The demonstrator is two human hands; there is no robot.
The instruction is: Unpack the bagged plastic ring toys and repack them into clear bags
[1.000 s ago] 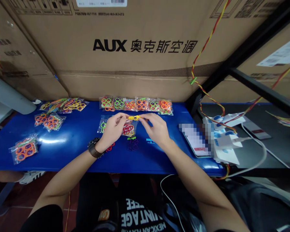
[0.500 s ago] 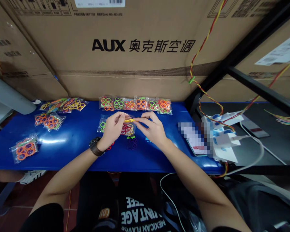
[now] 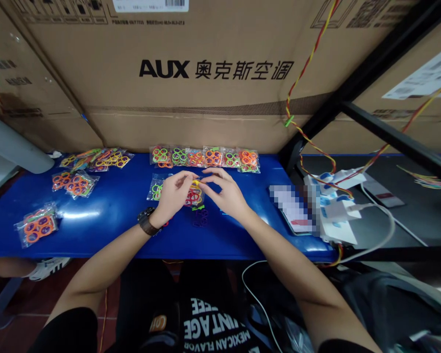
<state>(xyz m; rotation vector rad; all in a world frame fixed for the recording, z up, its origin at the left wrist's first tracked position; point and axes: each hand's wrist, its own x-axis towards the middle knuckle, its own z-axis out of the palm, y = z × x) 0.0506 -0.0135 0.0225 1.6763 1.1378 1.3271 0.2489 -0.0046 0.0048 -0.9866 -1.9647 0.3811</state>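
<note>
Over the blue table, my left hand (image 3: 174, 196) and my right hand (image 3: 228, 193) meet fingertip to fingertip. Both pinch a small yellow plastic piece (image 3: 195, 182), mostly covered by the fingers, so its exact kind is unclear. Beneath it lies a clear bag with red ring-shaped pieces (image 3: 194, 197). Just nearer to me are a small green piece (image 3: 198, 208) and loose purple pieces (image 3: 201, 218). A bag of green rings (image 3: 156, 190) shows beside my left hand, partly hidden by it. Some red bits peek out near my left wrist.
Several bags of coloured rings (image 3: 213, 158) line the table's back edge; others (image 3: 77, 184) lie at the left. A phone (image 3: 294, 211) and a power strip with chargers (image 3: 338, 215) are at the right. A large carton (image 3: 216, 113) stands behind the table.
My right hand has shifted slightly left, and its fingers have moved closer to the left fingertips. Less of the yellow piece shows between them now.
</note>
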